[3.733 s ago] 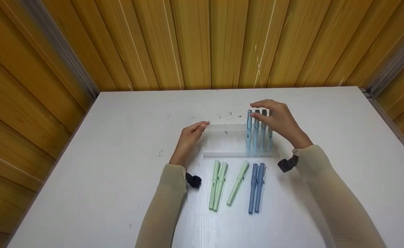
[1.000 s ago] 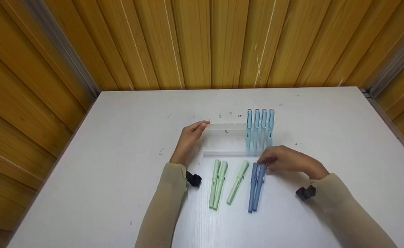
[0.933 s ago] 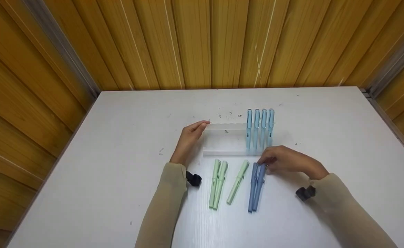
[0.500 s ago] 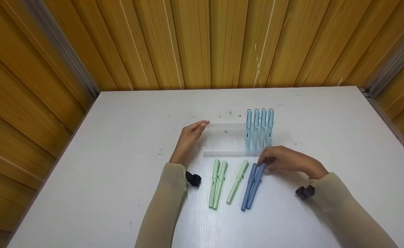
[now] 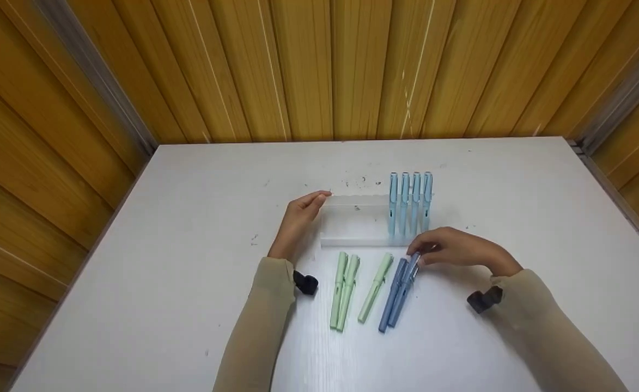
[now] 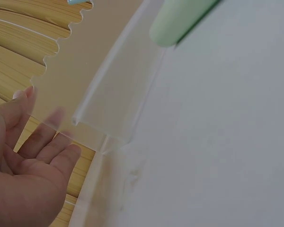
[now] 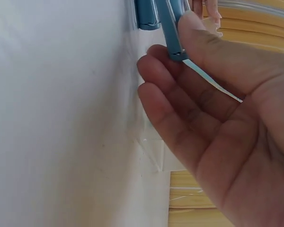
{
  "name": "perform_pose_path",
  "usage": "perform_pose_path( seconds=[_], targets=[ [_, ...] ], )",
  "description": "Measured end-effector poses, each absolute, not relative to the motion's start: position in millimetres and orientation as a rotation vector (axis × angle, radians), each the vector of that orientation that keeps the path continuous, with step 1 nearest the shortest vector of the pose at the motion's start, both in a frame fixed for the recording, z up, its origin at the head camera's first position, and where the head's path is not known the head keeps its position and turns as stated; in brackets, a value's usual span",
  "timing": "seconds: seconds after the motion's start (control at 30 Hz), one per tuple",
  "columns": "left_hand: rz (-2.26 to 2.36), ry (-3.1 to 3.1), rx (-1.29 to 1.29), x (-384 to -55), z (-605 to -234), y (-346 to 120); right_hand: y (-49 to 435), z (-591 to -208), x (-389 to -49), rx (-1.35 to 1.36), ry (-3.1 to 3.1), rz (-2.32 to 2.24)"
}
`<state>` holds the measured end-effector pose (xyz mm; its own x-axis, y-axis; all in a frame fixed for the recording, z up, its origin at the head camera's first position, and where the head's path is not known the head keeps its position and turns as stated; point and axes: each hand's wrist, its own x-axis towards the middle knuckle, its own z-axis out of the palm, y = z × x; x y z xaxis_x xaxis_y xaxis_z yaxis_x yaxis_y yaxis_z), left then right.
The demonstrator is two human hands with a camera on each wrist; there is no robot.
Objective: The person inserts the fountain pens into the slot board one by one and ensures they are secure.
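right fingers (image 5: 428, 237) pinching one dark blue pen (image 5: 402, 294); left fingers (image 5: 309, 198) pinching clear rack (image 5: 352, 242)

In the head view, the right hand (image 5: 458, 249) covers the lower right corner of the clear rack (image 5: 354, 243); both sleeves (image 5: 549, 321) run off the bottom edge. The right wrist view's top edge cuts off the pinched blue pen (image 7: 169, 29) and its neighbour (image 7: 147, 15). In the left wrist view, a green pen (image 6: 182, 21) leaves through the top, the left hand (image 6: 32, 177) through the left edge, and a light blue scrap (image 6: 77, 1) at upper left is too small to tell.
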<state>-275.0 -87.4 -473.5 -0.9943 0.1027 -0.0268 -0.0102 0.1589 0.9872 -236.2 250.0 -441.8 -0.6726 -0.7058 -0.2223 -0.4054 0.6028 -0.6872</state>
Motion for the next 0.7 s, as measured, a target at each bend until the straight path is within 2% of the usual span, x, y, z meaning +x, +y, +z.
perform_pose_path(
  seconds=[0.7],
  targets=[
    [1.989,2.322,0.102,-276.4,-474.2,-88.1,251.8,-442.7,-241.8,-0.516,2.172,-1.359]
  ],
)
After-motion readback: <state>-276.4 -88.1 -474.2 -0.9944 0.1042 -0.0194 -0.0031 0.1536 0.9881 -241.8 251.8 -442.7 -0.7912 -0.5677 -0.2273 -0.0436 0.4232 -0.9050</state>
